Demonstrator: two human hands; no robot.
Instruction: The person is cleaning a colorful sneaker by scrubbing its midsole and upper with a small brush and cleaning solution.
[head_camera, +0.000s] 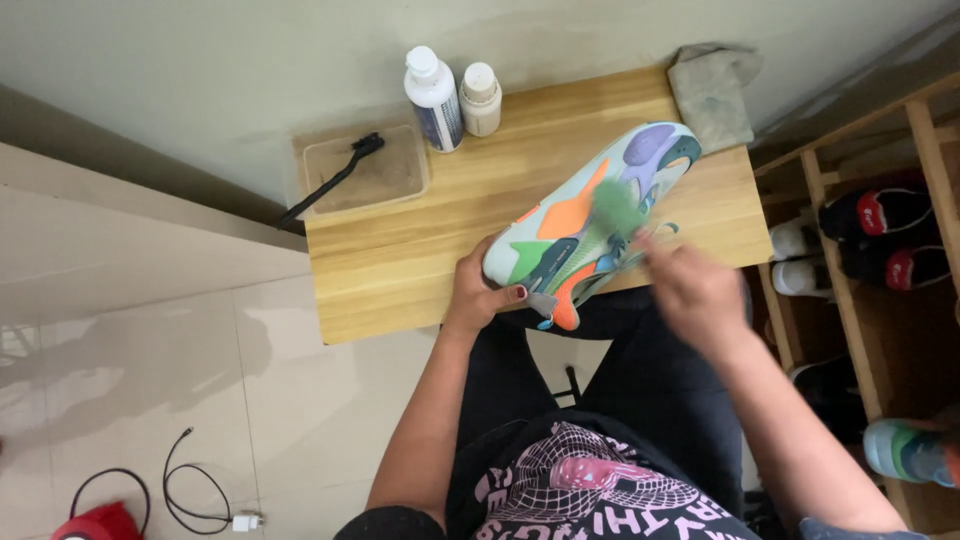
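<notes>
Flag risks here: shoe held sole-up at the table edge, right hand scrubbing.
1. The shoe overhangs the table edge, held only by the left hand; a hard stroke might knock it loose.
2. The right hand is motion-blurred; wide strokes could reach the two bottles.

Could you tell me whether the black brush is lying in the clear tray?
Yes, the black brush rests slanted in the clear tray, its handle sticking out over the edge.
</notes>
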